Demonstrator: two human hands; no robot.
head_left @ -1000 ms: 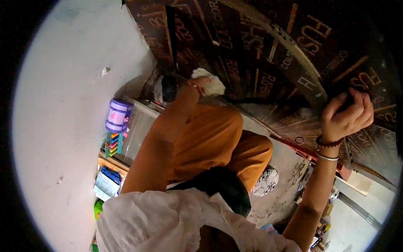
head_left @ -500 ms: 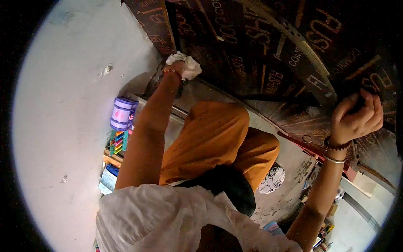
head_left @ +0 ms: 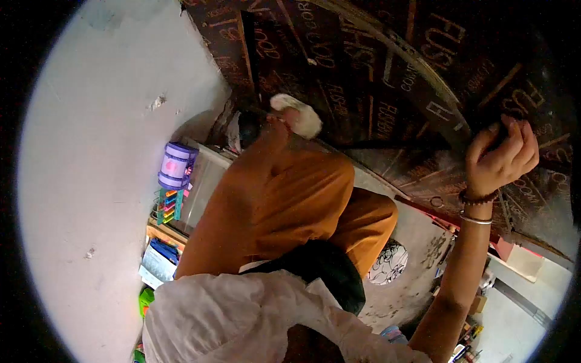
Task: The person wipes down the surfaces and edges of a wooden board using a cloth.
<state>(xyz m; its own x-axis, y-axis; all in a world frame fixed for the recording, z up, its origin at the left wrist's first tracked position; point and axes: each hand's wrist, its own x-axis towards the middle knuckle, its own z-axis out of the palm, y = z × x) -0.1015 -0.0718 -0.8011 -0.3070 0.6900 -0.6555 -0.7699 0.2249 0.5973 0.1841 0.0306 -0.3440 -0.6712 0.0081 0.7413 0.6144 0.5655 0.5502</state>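
Just brought cloth (head_left: pixel 308 124) back from beside the wall (head_left: pixel 121 151) toward the knee end of the trousers (head_left: pixel 321 181), at lower edge of board (head_left: pixel 339 72). Half a second ago, nearer the wall corner; a second ago, in almost the same place as now. Looks like a to-and-fro stroke along one stretch of that edge, judging by the return.

Gripping cloth in left hand (head_left: pixel 288 118), with pale folds spread past the fingers on both sides. Blurred there; cannot tell how tightly held, nor how firmly pressed to the board.

Little change on the other side: right hand (head_left: pixel 502 154) still up by the board's lettering, with fingers curled inward and tips close to the dark surface. Cannot tell whether touching it or closed on anything. On that wrist, beads (head_left: pixel 478 198) and bangle (head_left: pixel 475 221).

Close by left wrist, a dark round object (head_left: pixel 248 128), too dim to name. Along the wall, well apart from both hands, purple case (head_left: pixel 177 165) with pens (head_left: pixel 168 209) just beside. No sign of either handled.
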